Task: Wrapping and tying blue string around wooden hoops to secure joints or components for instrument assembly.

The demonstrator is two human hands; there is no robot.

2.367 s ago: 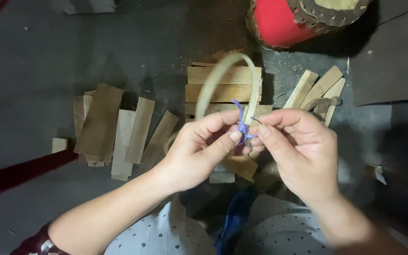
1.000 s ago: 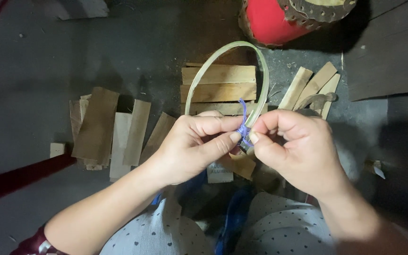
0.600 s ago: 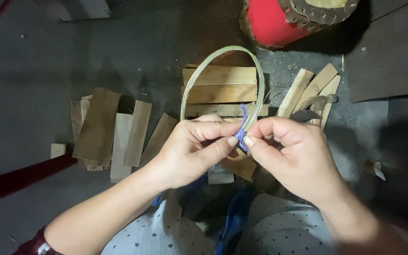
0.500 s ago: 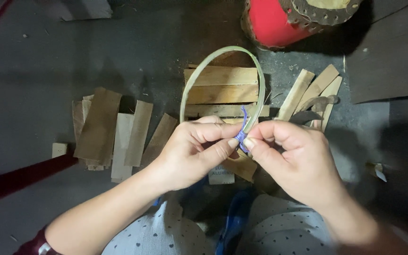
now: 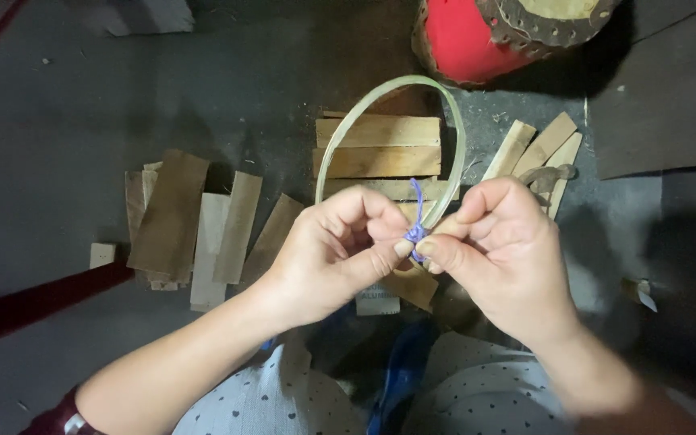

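Observation:
A thin pale green strip (image 5: 380, 93) is bent into a loop that arcs away from me. Its two ends meet between my hands, where a purple thread (image 5: 416, 221) is wound around them. My left hand (image 5: 340, 250) pinches the joint from the left with thumb and fingertips. From the right, my right hand (image 5: 501, 242) pinches the same joint and the thread. A short tail of thread sticks up above the knot.
Flat wooden slats (image 5: 380, 145) lie on the dark floor under the loop, with more slats (image 5: 195, 225) at the left and slats (image 5: 537, 153) at the right. A red round container (image 5: 477, 36) stands at the top. A dark board (image 5: 670, 97) lies at right.
The loop has swung slightly and opened wider toward the top. Both hands stayed pinched on the purple thread at the joint, shifting a little to the left and down.

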